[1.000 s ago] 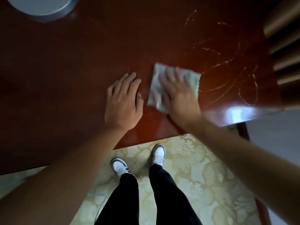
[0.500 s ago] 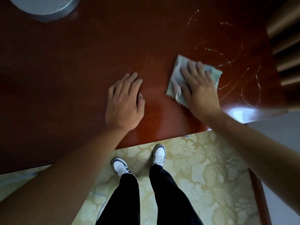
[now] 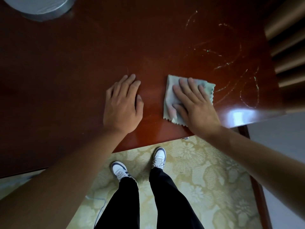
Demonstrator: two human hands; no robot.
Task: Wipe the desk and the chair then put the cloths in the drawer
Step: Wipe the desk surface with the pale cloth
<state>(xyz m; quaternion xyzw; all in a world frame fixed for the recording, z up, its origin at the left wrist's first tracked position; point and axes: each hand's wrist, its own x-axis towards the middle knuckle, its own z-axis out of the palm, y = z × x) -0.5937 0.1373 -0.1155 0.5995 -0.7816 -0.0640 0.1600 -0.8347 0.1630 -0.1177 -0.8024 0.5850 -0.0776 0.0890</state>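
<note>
A small pale green cloth (image 3: 170, 90) with zigzag edges lies flat on the dark red-brown desk (image 3: 82, 63), near its front right corner. My right hand (image 3: 194, 103) presses on the cloth with straight, spread fingers and covers most of it. My left hand (image 3: 123, 103) rests flat on the bare desk top just left of the cloth, fingers together and straight, holding nothing. Thin whitish curved streaks (image 3: 231, 63) mark the desk surface to the right of the cloth.
A round grey object (image 3: 39, 7) stands at the desk's far left corner. Wooden slats of a chair (image 3: 287, 47) show at the right edge. Below the desk's front edge are my feet in white shoes (image 3: 158, 157) on a pale floral carpet (image 3: 206, 187).
My right hand slid the cloth rightward over the streaks half a second ago, then back left and toward the front edge. My left hand has stayed in place.
</note>
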